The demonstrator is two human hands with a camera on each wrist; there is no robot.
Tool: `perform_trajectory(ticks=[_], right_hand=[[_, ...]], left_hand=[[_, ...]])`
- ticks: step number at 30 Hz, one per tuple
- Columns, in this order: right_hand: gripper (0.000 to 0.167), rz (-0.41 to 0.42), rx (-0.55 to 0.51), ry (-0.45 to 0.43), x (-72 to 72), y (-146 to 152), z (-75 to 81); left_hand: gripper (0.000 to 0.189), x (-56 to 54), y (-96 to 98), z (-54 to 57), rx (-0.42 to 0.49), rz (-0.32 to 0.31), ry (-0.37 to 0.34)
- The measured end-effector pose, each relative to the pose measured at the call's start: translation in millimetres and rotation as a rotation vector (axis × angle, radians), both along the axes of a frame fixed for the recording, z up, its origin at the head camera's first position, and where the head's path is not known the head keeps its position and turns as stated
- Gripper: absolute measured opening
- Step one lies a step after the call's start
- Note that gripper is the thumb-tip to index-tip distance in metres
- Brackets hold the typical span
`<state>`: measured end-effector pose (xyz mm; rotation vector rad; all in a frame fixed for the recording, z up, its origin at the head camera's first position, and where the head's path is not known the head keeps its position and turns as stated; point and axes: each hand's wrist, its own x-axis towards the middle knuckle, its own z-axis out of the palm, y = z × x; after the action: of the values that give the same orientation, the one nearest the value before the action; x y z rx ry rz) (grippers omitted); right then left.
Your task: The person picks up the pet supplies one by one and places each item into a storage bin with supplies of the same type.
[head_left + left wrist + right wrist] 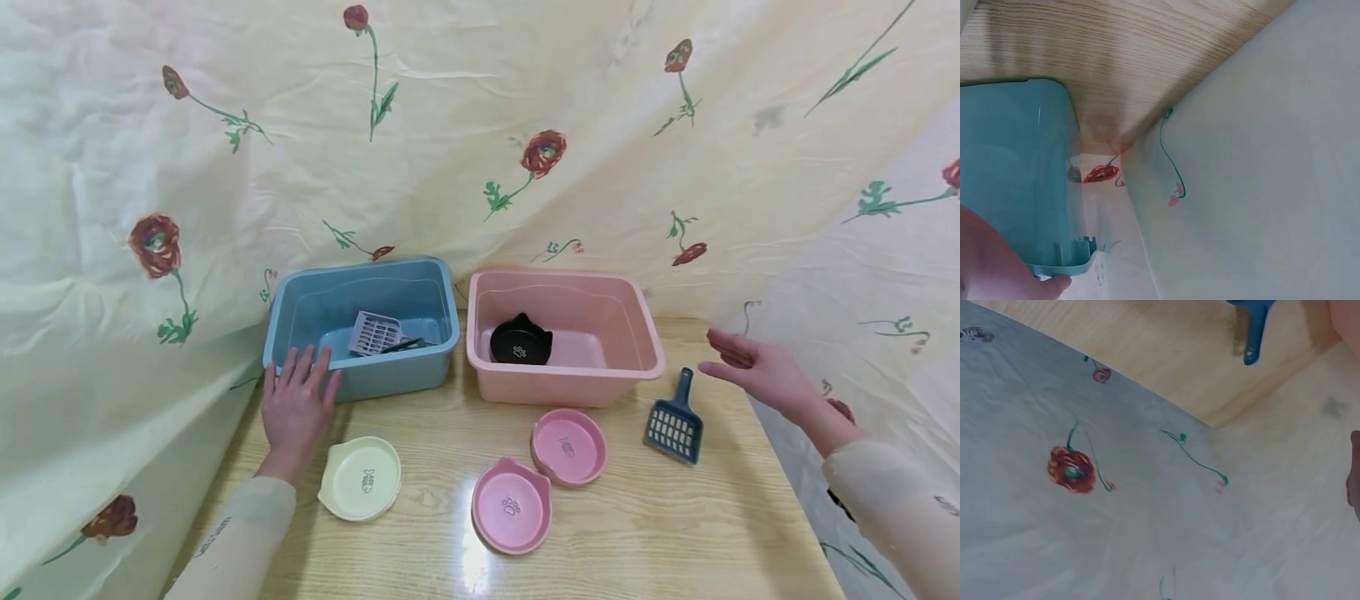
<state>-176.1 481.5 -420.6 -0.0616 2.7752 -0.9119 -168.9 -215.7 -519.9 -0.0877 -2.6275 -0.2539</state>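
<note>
My left hand rests its spread fingers at the front left rim of a blue plastic bin. In the left wrist view, the thumb or a fingertip shows at that bin's rim. Inside the bin lie a pale lilac slotted litter scoop and a dark slender thing partly hidden. My right hand is held in the air at the right, fingers extended and holding nothing. Nearest to it is a dark blue litter scoop on the table, its handle pointing away from me.
A pink bin stands beside the blue one, with a black cat-eared bowl inside. Two pink bowls and a cream cat-eared bowl sit on the wooden table. Flowered cloth hangs behind and at both sides.
</note>
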Motion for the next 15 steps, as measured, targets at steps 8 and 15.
perform_trajectory(ticks=[8, 15], right_hand=[[0.097, -0.088, -0.029, 0.082, 6.2, 1, -34.7], [0.104, -0.152, -0.107, 0.071, 9.5, -3, -55.4]], left_hand=[[0.055, 1.3, -0.5, 0.7, -0.007, -0.003, 0.027], [0.055, -0.7, -0.4, -1.3, 0.002, -0.019, 0.054]])
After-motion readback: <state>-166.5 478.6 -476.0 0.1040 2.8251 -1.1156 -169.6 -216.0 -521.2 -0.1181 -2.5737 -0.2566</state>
